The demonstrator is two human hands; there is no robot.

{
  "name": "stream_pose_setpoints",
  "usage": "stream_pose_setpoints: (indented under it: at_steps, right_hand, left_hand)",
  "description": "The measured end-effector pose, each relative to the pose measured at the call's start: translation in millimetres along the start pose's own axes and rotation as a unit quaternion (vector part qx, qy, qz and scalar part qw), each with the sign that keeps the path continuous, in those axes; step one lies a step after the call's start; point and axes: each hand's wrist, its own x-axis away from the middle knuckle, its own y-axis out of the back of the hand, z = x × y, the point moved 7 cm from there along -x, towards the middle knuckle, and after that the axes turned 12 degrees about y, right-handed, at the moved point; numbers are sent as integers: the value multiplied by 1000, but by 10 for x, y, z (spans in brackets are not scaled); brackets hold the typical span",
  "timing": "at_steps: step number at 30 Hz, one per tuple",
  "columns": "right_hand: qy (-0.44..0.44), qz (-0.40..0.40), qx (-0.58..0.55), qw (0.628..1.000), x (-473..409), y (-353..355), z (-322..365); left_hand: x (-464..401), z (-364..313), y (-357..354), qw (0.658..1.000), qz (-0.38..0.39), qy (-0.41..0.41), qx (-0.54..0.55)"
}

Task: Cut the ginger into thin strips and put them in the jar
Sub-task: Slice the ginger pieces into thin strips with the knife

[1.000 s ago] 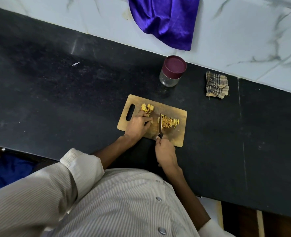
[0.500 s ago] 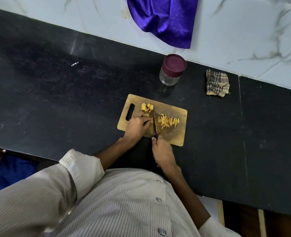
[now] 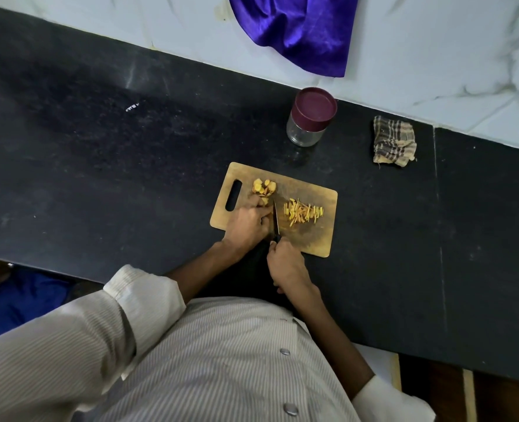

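At the centre of the frame, a wooden cutting board lies on the dark tabletop. The knife is gripped by its handle in the right hand, the blade set just beside the left hand, whose curled fingers press down on a piece of ginger that is mostly hidden. Uncut ginger slices are heaped at the board's upper left, and finished strips are gathered toward its right. The slicing step is judged to be under way. The jar, above the board, is capped with a maroon lid, so it must be opened before any strips are moved in.
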Motion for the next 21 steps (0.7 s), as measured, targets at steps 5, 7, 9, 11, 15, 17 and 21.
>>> stream_pose_setpoints:
  at_steps: [5, 7, 9, 11, 15, 17, 21]
  right_hand:
    - [1, 17, 17, 1000, 89, -20, -61]
    - [2, 21, 22, 1000, 154, -32, -72]
    - [6, 19, 28, 999, 175, -58, -74]
    - [18, 8, 39, 999, 140, -55, -41]
    - [24, -16, 43, 999, 24, -11, 26]
    - [27, -21, 49, 998, 12, -2, 32]
    - [27, -24, 49, 998, 42, -5, 38]
  left_hand:
    - [-2, -2, -10, 1000, 10, 20, -10]
    - [-11, 2, -4, 999, 13, 27, -16]
    - [-6, -2, -2, 999, 17, 28, -22]
    - [3, -9, 5, 999, 20, 26, -24]
    - [18, -34, 6, 999, 25, 18, -30]
    - [20, -39, 16, 999, 27, 19, -30]
    - [31, -58, 29, 999, 22, 11, -38]
